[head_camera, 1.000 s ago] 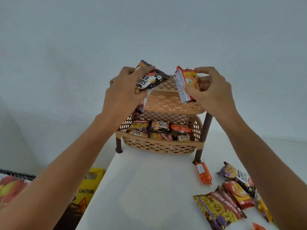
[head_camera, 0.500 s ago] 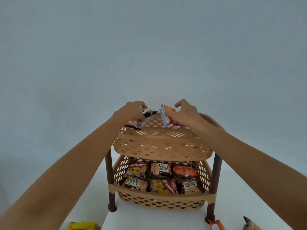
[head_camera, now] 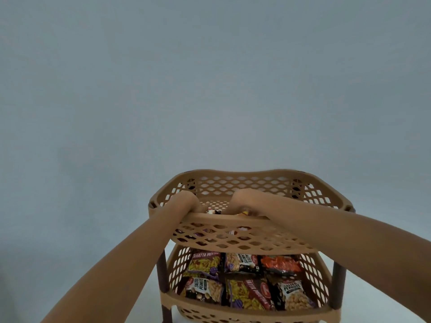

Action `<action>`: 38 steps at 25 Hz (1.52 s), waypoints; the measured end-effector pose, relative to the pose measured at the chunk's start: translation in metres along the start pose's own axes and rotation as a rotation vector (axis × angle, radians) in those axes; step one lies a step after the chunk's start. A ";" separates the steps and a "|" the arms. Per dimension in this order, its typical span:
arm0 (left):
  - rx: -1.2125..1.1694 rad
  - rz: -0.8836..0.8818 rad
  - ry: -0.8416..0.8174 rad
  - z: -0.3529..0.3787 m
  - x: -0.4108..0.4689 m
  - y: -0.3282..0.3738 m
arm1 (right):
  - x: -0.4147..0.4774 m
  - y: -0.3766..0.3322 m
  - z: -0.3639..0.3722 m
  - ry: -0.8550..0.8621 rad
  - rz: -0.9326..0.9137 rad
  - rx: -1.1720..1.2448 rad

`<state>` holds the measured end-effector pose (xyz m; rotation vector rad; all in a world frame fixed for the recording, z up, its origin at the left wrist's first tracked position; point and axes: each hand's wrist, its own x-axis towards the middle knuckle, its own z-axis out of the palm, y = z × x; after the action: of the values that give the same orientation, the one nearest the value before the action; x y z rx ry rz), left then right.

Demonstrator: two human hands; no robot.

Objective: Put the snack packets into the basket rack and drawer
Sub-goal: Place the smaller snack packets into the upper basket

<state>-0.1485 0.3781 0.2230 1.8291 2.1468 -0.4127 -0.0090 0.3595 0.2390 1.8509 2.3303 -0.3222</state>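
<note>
The tan two-tier basket rack (head_camera: 253,174) stands in front of me on the white table (head_camera: 377,290). Both my hands reach over the front rim into the top basket. My left hand (head_camera: 186,202) holds a dark peanut packet (head_camera: 212,211), of which only a corner shows. My right hand (head_camera: 245,202) holds an orange-and-yellow packet (head_camera: 245,213), also barely visible. The rim hides most of my fingers. More of the packets shows through the lattice. Several snack packets (head_camera: 242,264) lie in two rows in the bottom basket (head_camera: 233,311).
Dark brown legs (head_camera: 163,271) hold the tiers at the corners. A plain grey wall stands close behind the rack. The back and right part of the top basket floor (head_camera: 217,202) shows bare lattice.
Both hands have dropped from above the top basket down inside it, taking the two packets below the rim. My view has tilted up and moved closer to the rack.
</note>
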 end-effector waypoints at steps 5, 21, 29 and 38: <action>-0.060 -0.024 -0.025 -0.002 0.000 -0.001 | 0.007 0.002 0.005 -0.026 -0.023 -0.039; -0.437 0.372 1.441 0.094 -0.138 0.022 | -0.171 0.085 0.049 1.167 -0.181 0.305; -0.605 0.509 0.805 0.260 -0.207 0.052 | -0.274 0.141 0.187 0.864 -0.036 0.303; -0.511 0.554 0.168 0.365 -0.246 0.054 | -0.334 0.146 0.320 0.222 0.001 0.453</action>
<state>-0.0453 0.0187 -0.0149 2.0615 1.5263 0.3886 0.2035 -0.0061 0.0015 2.1824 2.5638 -0.7323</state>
